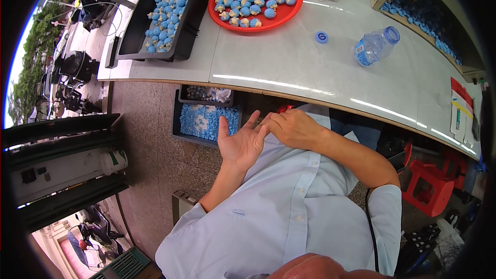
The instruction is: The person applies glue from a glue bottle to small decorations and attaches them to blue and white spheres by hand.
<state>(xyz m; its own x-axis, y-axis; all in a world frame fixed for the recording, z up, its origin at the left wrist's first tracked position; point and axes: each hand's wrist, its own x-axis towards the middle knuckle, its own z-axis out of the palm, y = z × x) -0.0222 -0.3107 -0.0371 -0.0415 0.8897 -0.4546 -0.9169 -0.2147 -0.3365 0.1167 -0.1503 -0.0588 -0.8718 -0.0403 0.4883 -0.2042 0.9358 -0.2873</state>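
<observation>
My left hand [241, 145] is in front of my shirt, below the table's front edge. Its palm is turned up, with the thumb and fingers apart. Against its outer fingers rests my right hand [296, 128], back side up, with curled fingers pressed together at the left fingertips. Whatever lies between those fingers, if anything, is hidden. Beneath the table, close to my left hand, a dark bin [176, 126] holds many small blue pieces. A smaller dark tray [183, 96] of round pieces sits behind it.
On the grey table [268, 62] stand a red plate [287, 18] and a black tray [181, 46], both with blue-and-cream balls. A clear bottle [374, 46] lies tilted near a blue cap [321, 37]. Right are an open box [413, 31] and a red stool [426, 188].
</observation>
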